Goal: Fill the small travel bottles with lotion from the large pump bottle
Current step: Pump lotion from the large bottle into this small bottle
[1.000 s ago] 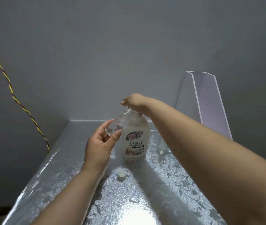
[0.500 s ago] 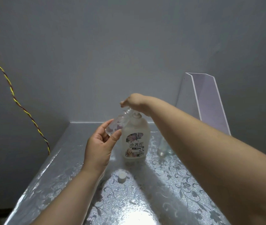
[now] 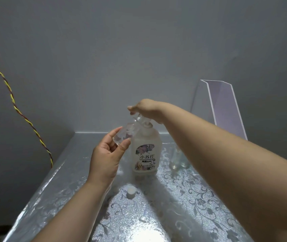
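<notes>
The large pump bottle (image 3: pixel 146 151) stands upright near the middle of the table (image 3: pixel 174 215), toward its far edge, and nothing about it has shifted in the last second. The small travel bottle (image 3: pixel 127 131) is still tilted, with its mouth up at the pump's spout. The left hand (image 3: pixel 106 158) grips it, thumb on one side and fingers curled round the other. The right hand (image 3: pixel 146 109) stays on top of the pump head. Its fingers look laid along it, pressing rather than clasping.

With so little moving, I take this for a slow pumping stroke, so filling of this bottle is under way. How much lotion is inside I cannot tell.

A white cap (image 3: pixel 131 190) lies loose nearer the table's front edge. More clear bottles (image 3: pixel 178 159) wait right of the pump bottle, partly behind the forearm.
</notes>
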`<state>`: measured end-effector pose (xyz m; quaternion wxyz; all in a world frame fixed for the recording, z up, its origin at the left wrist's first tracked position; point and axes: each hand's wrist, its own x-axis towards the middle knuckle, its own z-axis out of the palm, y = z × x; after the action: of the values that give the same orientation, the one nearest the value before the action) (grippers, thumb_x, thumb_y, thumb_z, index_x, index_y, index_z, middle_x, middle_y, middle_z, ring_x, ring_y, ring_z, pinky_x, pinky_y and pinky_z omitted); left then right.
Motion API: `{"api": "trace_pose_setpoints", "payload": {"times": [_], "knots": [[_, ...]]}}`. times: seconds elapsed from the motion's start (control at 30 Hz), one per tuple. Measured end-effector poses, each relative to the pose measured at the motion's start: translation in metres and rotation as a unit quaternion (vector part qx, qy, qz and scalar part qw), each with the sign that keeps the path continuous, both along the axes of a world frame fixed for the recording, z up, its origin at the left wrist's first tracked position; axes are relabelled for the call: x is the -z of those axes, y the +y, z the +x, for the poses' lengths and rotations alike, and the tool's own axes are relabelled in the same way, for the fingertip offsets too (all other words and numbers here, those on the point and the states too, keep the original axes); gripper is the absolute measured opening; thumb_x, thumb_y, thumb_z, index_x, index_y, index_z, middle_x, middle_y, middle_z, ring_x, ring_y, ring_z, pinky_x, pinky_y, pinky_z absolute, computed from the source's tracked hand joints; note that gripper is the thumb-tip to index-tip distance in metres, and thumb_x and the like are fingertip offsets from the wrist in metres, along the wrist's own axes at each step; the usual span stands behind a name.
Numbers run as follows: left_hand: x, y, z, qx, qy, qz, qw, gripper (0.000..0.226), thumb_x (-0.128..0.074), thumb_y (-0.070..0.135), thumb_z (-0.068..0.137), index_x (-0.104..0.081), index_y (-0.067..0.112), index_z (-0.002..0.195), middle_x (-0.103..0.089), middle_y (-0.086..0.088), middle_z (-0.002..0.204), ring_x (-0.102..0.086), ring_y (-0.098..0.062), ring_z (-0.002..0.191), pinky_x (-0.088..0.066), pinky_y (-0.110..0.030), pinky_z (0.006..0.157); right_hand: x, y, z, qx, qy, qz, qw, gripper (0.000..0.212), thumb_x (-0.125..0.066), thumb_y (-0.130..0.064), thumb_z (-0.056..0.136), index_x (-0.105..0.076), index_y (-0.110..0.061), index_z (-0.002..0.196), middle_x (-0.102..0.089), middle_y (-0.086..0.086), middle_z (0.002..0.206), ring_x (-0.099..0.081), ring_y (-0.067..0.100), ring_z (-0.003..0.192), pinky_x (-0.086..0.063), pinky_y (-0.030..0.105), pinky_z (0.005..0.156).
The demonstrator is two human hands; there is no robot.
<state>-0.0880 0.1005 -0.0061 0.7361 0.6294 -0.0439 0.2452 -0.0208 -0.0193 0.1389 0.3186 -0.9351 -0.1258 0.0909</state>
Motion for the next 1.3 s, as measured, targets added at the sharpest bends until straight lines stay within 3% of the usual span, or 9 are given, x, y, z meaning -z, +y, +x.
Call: {"api": "trace_pose_setpoints", "payload": {"times": [0.1, 0.17, 0.33, 0.5, 0.57, 0.83, 1.03, 1.2, 1.3], "knots": [[0.004, -0.003, 0.0, 0.01, 0.007, -0.005, 1.0, 0.044, -0.074, 0.027, 0.071, -0.065, 0.032, 0.113, -0.044, 0.012, 0.06, -0.049, -0.011, 0.072, -0.047, -0.017, 0.08, 0.008, 0.001, 0.003, 0.007, -0.011, -0.006, 1.0, 0.04, -0.041, -0.026, 0.102, -0.056, 0.0, 0.129, -0.047, 0.017, 0.141, -0.044, 0.03, 0.131, -0.035, 0.032, 0.106], [0.007, -0.003, 0.001, 0.01, 0.006, -0.005, 1.0, 0.038, -0.075, 0.029, 0.07, -0.068, 0.037, 0.107, -0.038, 0.005, 0.065, -0.042, -0.013, 0.07, -0.044, -0.025, 0.082, 0.012, 0.003, 0.005, 0.009, -0.015, -0.009, 1.0, 0.039, -0.042, -0.024, 0.102, -0.057, 0.0, 0.128, -0.047, 0.019, 0.142, -0.044, 0.032, 0.131, -0.036, 0.034, 0.106], [0.01, -0.002, -0.001, 0.023, 0.005, -0.002, 1.0, 0.041, -0.079, 0.038, 0.067, -0.069, 0.05, 0.104, -0.05, -0.005, 0.089, -0.047, -0.02, 0.085, -0.043, -0.035, 0.087, 0.016, 0.005, 0.006, 0.009, -0.013, -0.008, 1.0, 0.041, -0.041, -0.025, 0.102, -0.056, 0.004, 0.128, -0.046, 0.022, 0.142, -0.043, 0.036, 0.132, -0.035, 0.039, 0.108], [0.001, -0.003, -0.003, 0.002, 0.003, -0.006, 1.0, 0.041, -0.076, 0.032, 0.068, -0.067, 0.037, 0.108, -0.033, 0.007, 0.065, -0.036, -0.014, 0.069, -0.042, -0.028, 0.082, 0.003, 0.001, 0.002, -0.004, 0.001, 0.001, 1.0, 0.05, -0.04, -0.037, 0.101, -0.055, 0.0, 0.13, -0.05, 0.016, 0.137, -0.047, 0.029, 0.127, -0.035, 0.031, 0.094], [-0.001, -0.003, -0.002, 0.001, 0.004, -0.007, 1.0, 0.041, -0.077, 0.033, 0.068, -0.067, 0.037, 0.108, -0.032, 0.009, 0.064, -0.036, -0.013, 0.068, -0.042, -0.029, 0.081, -0.001, 0.0, 0.001, -0.01, 0.008, -0.006, 1.0, 0.052, -0.038, -0.04, 0.101, -0.054, -0.001, 0.131, -0.048, 0.016, 0.138, -0.045, 0.029, 0.128, -0.032, 0.029, 0.091], [0.007, -0.002, -0.001, 0.002, 0.013, -0.007, 1.0, 0.037, -0.077, 0.031, 0.07, -0.068, 0.04, 0.105, -0.035, 0.007, 0.064, -0.039, -0.012, 0.068, -0.044, -0.028, 0.08, 0.01, 0.002, 0.003, 0.008, -0.009, -0.013, 1.0, 0.044, -0.039, -0.03, 0.102, -0.057, -0.001, 0.129, -0.048, 0.015, 0.14, -0.046, 0.029, 0.129, -0.037, 0.033, 0.103], [0.008, -0.003, -0.004, 0.0, 0.015, 0.001, 1.0, 0.038, -0.075, 0.03, 0.071, -0.066, 0.039, 0.106, -0.035, 0.017, 0.058, -0.039, -0.003, 0.06, -0.046, -0.021, 0.078, 0.013, 0.003, 0.001, 0.02, 0.005, 0.018, 1.0, 0.046, -0.039, -0.033, 0.102, -0.055, 0.0, 0.13, -0.051, 0.015, 0.137, -0.047, 0.029, 0.127, -0.039, 0.032, 0.089], [-0.001, 0.0, 0.0, 0.02, -0.013, -0.011, 1.0, 0.043, -0.081, 0.038, 0.067, -0.069, 0.044, 0.107, -0.042, -0.004, 0.081, -0.045, -0.02, 0.081, -0.043, -0.034, 0.086, 0.001, 0.001, -0.002, 0.005, -0.006, 0.025, 1.0, 0.053, -0.033, -0.038, 0.103, -0.048, 0.001, 0.136, -0.049, 0.013, 0.14, -0.048, 0.025, 0.122, -0.034, 0.034, 0.105], [-0.002, 0.0, 0.001, 0.015, -0.012, -0.021, 1.0, 0.041, -0.08, 0.035, 0.067, -0.07, 0.041, 0.107, -0.036, -0.005, 0.078, -0.041, -0.021, 0.079, -0.042, -0.033, 0.085, -0.002, 0.002, -0.001, -0.001, -0.012, 0.001, 1.0, 0.053, -0.033, -0.038, 0.102, -0.052, 0.002, 0.132, -0.048, 0.014, 0.14, -0.046, 0.027, 0.126, -0.035, 0.033, 0.102]]}}
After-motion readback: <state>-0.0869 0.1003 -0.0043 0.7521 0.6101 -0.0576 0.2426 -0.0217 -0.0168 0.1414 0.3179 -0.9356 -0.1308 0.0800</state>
